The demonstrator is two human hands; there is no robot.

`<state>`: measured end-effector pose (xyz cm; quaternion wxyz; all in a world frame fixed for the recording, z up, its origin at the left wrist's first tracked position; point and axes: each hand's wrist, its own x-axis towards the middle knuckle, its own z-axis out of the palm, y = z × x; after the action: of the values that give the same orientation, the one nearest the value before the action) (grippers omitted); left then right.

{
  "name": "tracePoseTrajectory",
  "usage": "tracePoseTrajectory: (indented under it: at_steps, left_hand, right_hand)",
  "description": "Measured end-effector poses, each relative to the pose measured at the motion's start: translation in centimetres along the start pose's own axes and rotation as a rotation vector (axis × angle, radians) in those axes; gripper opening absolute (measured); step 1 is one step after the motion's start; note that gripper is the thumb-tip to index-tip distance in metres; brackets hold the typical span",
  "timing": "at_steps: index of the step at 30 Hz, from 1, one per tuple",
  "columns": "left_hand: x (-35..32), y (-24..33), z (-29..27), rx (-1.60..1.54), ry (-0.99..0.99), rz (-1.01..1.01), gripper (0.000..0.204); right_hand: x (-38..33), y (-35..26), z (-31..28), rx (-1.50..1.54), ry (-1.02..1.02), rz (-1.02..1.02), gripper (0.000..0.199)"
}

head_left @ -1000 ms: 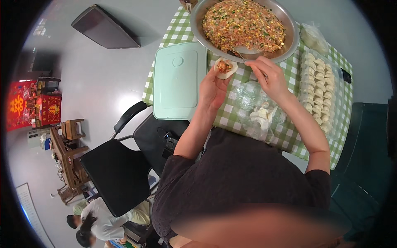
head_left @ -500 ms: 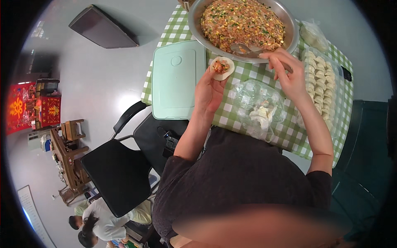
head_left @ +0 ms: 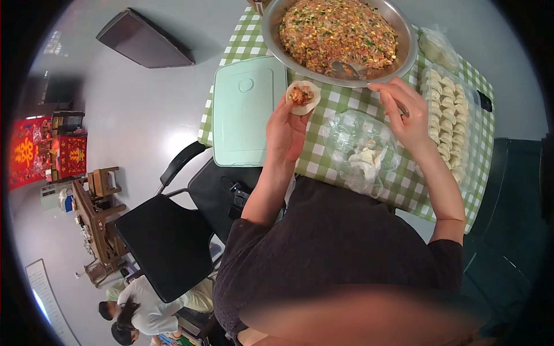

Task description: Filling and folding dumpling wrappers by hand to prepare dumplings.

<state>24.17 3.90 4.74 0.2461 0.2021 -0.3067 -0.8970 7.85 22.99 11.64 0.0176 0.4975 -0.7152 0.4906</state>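
On the fingers of my left hand [head_left: 287,131] rests a round dumpling wrapper [head_left: 312,104], with a lump of filling [head_left: 301,96] in its middle. My right hand [head_left: 408,109] is closed around the handle of a metal spoon [head_left: 345,70], whose bowl lies at the near inner side of a large steel basin [head_left: 408,55]. Chopped filling [head_left: 340,32] with yellow and green bits is heaped in that basin. Between my forearms sits a clear plastic bag [head_left: 340,138] with pale dough [head_left: 367,160] in it.
A mint-green lid [head_left: 245,115] lies left on the checked tablecloth [head_left: 314,151]. At right, a clear tray [head_left: 474,124] holds rows of folded dumplings [head_left: 447,115]; a tied plastic bag [head_left: 438,49] is behind it. Black chairs [head_left: 167,248] stand at left, with people [head_left: 144,308] beyond.
My left hand has shifted slightly left and nearer with the filled wrapper. The spoon's bowl has moved a little to the right within the basin, along with my right hand.
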Motion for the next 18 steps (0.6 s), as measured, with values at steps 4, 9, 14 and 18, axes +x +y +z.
tracePoseTrajectory:
  at_steps: [4, 9, 14, 18]
  left_hand:
    - [0.0, 0.4, 0.2, -0.025, -0.040, -0.050, 0.047]
    - [-0.3, 0.0, 1.5, -0.100, -0.157, -0.178, 0.050]
    - [-0.2, -1.4, 2.7, -0.057, -0.168, -0.220, 0.048]
    - [-0.6, -1.5, 3.8, -0.020, -0.214, -0.302, 0.047]
  right_hand:
    - [0.7, 1.9, -1.1, -0.144, 0.042, 0.021, 0.013]
    - [2.4, 6.7, -3.1, -0.311, -0.009, 0.111, 0.017]
    - [2.5, 11.8, -2.8, -0.297, -0.072, 0.169, 0.021]
    - [2.3, 11.6, -3.2, -0.282, -0.053, 0.203, 0.023]
